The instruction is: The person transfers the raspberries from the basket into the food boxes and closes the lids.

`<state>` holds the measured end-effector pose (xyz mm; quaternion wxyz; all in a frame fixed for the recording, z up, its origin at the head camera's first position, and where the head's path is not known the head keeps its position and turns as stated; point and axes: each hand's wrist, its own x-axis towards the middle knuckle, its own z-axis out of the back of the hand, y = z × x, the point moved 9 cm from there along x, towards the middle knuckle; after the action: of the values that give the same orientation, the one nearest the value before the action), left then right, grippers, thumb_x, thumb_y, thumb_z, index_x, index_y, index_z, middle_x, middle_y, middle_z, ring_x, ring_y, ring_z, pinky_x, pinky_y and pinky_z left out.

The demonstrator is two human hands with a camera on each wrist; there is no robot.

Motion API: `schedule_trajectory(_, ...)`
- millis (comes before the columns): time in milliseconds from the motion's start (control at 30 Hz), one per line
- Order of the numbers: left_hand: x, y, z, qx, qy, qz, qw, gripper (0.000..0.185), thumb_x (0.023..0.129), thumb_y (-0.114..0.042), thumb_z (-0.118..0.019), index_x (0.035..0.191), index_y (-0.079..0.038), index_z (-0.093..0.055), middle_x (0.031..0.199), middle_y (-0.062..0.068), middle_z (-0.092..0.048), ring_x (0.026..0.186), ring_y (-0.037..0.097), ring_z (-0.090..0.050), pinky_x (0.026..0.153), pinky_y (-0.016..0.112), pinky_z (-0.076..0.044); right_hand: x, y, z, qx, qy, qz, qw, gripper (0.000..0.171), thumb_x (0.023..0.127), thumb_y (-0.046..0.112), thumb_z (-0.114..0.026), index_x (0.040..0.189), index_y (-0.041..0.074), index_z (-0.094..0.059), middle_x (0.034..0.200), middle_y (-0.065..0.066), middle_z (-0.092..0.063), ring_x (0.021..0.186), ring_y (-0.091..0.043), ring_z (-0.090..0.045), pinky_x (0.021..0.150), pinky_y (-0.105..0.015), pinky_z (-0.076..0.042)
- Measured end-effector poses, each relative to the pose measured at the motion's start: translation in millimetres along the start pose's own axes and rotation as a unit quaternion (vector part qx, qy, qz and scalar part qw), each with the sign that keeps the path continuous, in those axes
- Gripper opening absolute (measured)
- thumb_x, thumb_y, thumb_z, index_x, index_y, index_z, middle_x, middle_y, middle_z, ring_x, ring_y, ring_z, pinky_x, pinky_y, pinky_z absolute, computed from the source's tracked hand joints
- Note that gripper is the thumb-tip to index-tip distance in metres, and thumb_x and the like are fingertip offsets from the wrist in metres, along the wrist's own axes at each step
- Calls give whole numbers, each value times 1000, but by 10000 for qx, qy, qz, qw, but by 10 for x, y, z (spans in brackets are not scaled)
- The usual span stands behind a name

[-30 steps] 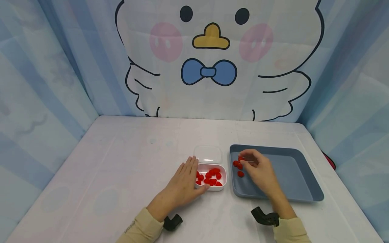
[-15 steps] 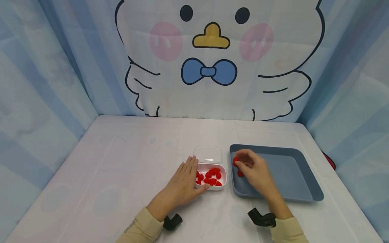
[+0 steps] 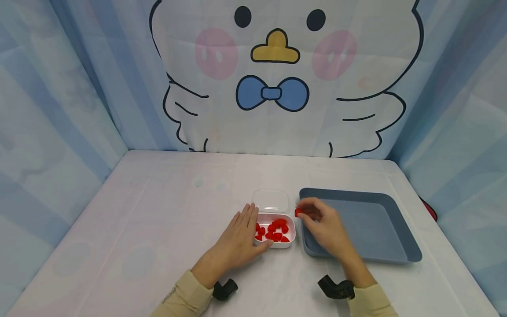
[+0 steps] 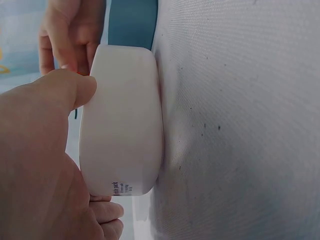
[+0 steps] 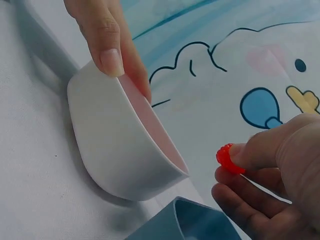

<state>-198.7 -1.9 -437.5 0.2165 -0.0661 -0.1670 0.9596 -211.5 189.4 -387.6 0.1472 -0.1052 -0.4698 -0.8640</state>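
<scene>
A small white box (image 3: 291, 242) with several red raspberries (image 3: 277, 237) in it stands on the table, left of the blue-grey tray (image 3: 380, 220). My left hand (image 3: 233, 248) rests against the box's left side, fingers straight, with the thumb laid on its near rim. In the left wrist view that thumb touches the upper edge of the box (image 4: 122, 120). My right hand (image 3: 326, 226) pinches one bumpy raspberry (image 5: 229, 159) between thumb and fingertips. It holds this fruit over the tray's left rim, apart from the box. The hand hides part of the tray's left side.
A clear plastic lid (image 3: 271, 201) lies just behind the box. The white-covered table (image 3: 158, 198) extends far to the left. Patterned curtains (image 3: 59, 110) stand around its back and sides.
My right hand has moved left from over the tray to its left rim, carrying the raspberry. Raspberries seen earlier at the tray's left are out of sight. My left hand stays put.
</scene>
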Motion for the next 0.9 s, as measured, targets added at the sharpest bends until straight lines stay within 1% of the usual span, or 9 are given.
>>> schedule_trajectory(133,-1,-3,7,8,-19,-14,10000,95,90,-58,-59,157,-2,-21,165,14,-21,154,31,-17,124,49,-21,-14,44,-73,56,128,79,9999,29,89,3,-72,117,6,-65,109,-4,-70,96,-16,-68,85,-23,-58)
schedule_trajectory(233,-1,-5,10,14,-40,-25,10000,95,90,-58,-59,157,-2,-21,165,15,-22,154,31,-18,124,49,-21,-27,71,-121,66,188,183,9996,30,88,3,-72,117,7,-65,110,-3,-69,97,-16,-68,84,-26,-59)
schedule_trajectory(333,-2,-8,11,35,-64,-35,10000,95,90,-58,-59,156,-2,-22,165,15,-22,154,31,-18,124,50,-22,-38,101,-161,49,227,245,9994,30,88,4,-72,117,9,-65,110,-2,-69,97,-16,-68,84,-25,-59)
schedule_trajectory(433,-1,-11,12,64,-82,-42,9999,94,90,-58,-59,156,-2,-22,164,15,-23,154,31,-19,124,50,-22,-42,126,-201,87,274,266,9992,29,88,2,-72,116,8,-65,110,-2,-68,98,-16,-68,86,-26,-59)
schedule_trajectory(567,-1,-12,11,96,-87,-57,9999,94,90,-58,-59,156,-2,-22,164,15,-23,154,31,-19,124,50,-22,-46,149,-251,115,323,340,9988,30,87,-1,-72,115,5,-65,110,-4,-69,98,-18,-68,87,-31,-59)
schedule_trajectory(667,-4,-14,12,120,-90,-68,9999,94,90,-58,-59,156,-2,-22,164,15,-23,154,31,-19,124,50,-22,-49,166,-285,52,304,438,9986,29,86,-1,-73,114,6,-66,108,-3,-70,96,-17,-68,87,-33,-60)
schedule_trajectory(900,-2,-15,18,142,-127,-94,9998,94,91,-60,-57,156,-1,-22,164,15,-23,154,31,-19,124,50,-22,-55,193,-346,-123,259,500,9983,30,85,1,-75,113,6,-67,107,0,-71,94,-14,-67,87,-33,-60)
